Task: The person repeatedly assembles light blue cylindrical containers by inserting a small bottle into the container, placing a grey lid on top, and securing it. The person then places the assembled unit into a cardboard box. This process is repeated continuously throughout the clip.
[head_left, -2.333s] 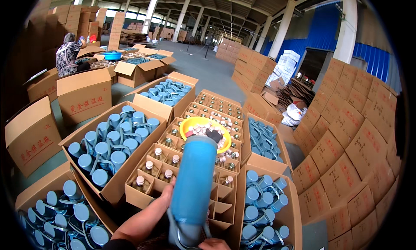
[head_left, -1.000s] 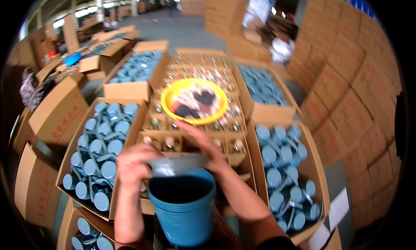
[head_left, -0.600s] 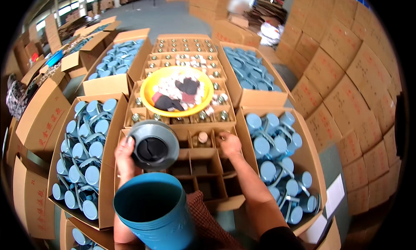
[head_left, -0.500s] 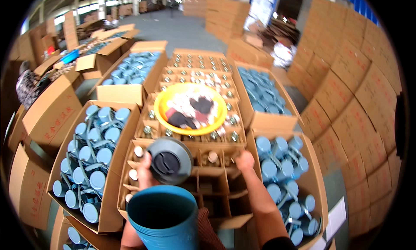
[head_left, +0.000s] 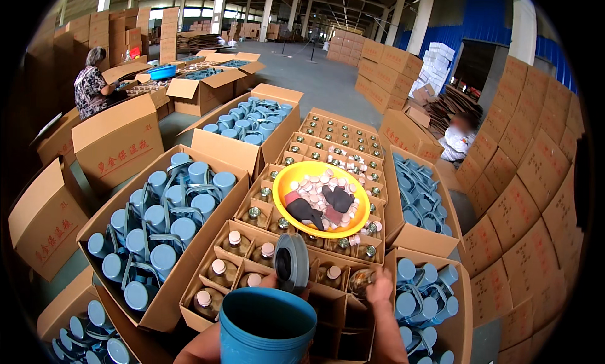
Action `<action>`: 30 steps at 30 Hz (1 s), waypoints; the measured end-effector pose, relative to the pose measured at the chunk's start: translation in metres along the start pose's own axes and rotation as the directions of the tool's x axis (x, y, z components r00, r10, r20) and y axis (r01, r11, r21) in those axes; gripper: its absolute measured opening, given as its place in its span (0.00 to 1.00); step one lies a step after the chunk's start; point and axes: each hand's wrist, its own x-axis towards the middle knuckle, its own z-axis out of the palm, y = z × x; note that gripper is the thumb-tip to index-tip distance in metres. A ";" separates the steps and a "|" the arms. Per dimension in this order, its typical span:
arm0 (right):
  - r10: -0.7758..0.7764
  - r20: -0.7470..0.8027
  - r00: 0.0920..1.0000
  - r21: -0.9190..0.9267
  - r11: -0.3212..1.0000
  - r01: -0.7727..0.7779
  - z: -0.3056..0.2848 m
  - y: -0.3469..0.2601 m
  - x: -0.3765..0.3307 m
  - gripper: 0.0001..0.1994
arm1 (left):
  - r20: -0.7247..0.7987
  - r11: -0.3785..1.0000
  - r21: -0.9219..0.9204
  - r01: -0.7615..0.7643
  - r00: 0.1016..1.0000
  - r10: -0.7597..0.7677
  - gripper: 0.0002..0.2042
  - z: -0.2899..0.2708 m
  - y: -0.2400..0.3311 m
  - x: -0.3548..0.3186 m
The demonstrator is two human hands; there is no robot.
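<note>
My left hand [head_left: 270, 280] grips a round grey plastic part [head_left: 292, 262] with a dark inner disc. The part is tilted on edge, hiding some of my fingers. In front of me stands an open-topped blue cylindrical shell [head_left: 267, 339], overlapping my left forearm; what supports it is hidden. My right hand [head_left: 379, 288] is closed at the top of a glass bottle [head_left: 362, 281] in a compartment of the divided carton [head_left: 217, 228]. Glass bottles with pale stoppers [head_left: 206, 299] fill several other compartments; nearer ones beside the right forearm are bare.
A yellow basin [head_left: 360, 218] of pale stoppers and dark cloth-like pieces rests on cartons of bottles. Boxes of blue handled flasks stand left [head_left: 165, 241] and right [head_left: 421, 301]. Stacked cartons [head_left: 523, 194] wall the right side. Another person [head_left: 93, 86] sits at far left.
The grey part has turned from facing up to standing on edge. My right hand remains at the bottle's compartment, with more of the bottle showing. My view has lifted and swung left.
</note>
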 end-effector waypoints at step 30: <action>-0.551 0.105 0.828 0.994 0.023 -0.111 -0.190 -0.212 -0.029 0.36 | 0.473 0.748 -0.344 -0.567 0.583 0.660 0.09 0.004 0.110 -0.080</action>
